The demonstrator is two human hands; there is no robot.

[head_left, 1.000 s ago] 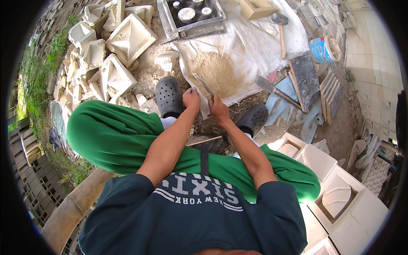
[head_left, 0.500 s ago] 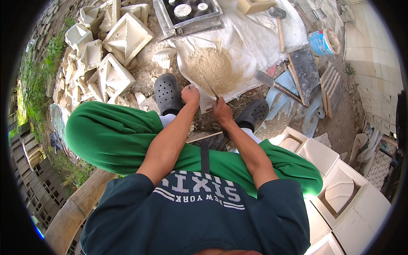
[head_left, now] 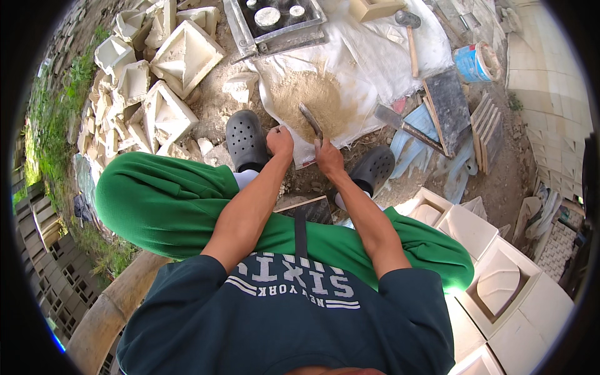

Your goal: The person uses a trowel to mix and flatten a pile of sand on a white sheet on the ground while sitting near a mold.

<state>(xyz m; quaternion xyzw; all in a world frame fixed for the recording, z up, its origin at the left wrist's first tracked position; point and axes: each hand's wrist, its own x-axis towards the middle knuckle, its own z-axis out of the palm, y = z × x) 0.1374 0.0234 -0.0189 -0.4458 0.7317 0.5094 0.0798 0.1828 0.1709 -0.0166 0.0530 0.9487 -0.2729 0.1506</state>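
Between my feet, a mound of sandy powder [head_left: 312, 94] lies on a white sheet [head_left: 369, 53]. My right hand [head_left: 329, 157] grips a small narrow trowel [head_left: 310, 119], its dark metal blade pointing away over the near part of the powder. To its left, my left hand [head_left: 279, 141] is closed in a fist close to the sheet's near-left edge, beside my left grey clog [head_left: 245, 137]. What that fist holds, if anything, is hidden.
Beyond the powder stands a dark metal mould [head_left: 278, 28] with round pieces inside. A mallet [head_left: 411, 47] and blue bucket [head_left: 476, 62] are at far right. Broken cream blocks [head_left: 187, 59] pile up on the left; cream hollow blocks [head_left: 500, 275] stand near right.
The trowel has turned in my right hand, from edge-on to showing more of its blade. My right hand has shifted slightly; my left hand has hardly moved.
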